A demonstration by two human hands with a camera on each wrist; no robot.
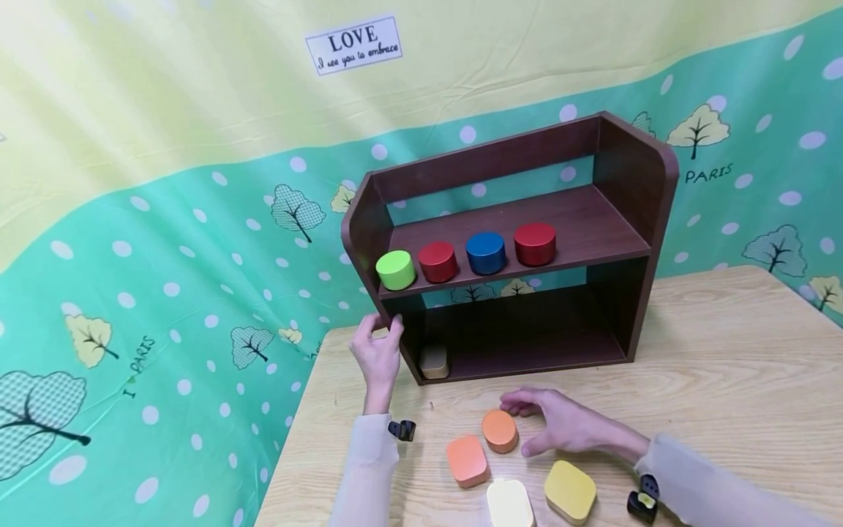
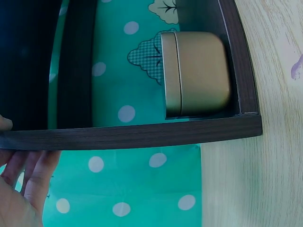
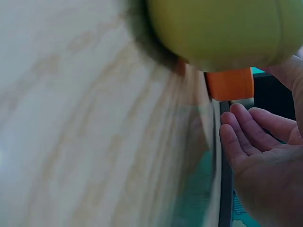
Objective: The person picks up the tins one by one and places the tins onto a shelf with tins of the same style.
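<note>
The left side panel of a dark wooden shelf is gripped by the left hand, fingers curled round its front edge, while the right hand is held open with relaxed fingers just beside a round orange tin on the wooden table, nothing yet being grasped. An orange rounded-square tin, a cream tin and a yellow tin are seen close by, near the table's front edge. A beige tin is tucked into the lower left corner of the shelf, and green, red, blue and red round tins are lined along the upper board. The round tin could be nudged into its orange neighbour by a careless reach, and the upper row could be jolted if the shelf is tugged.
</note>
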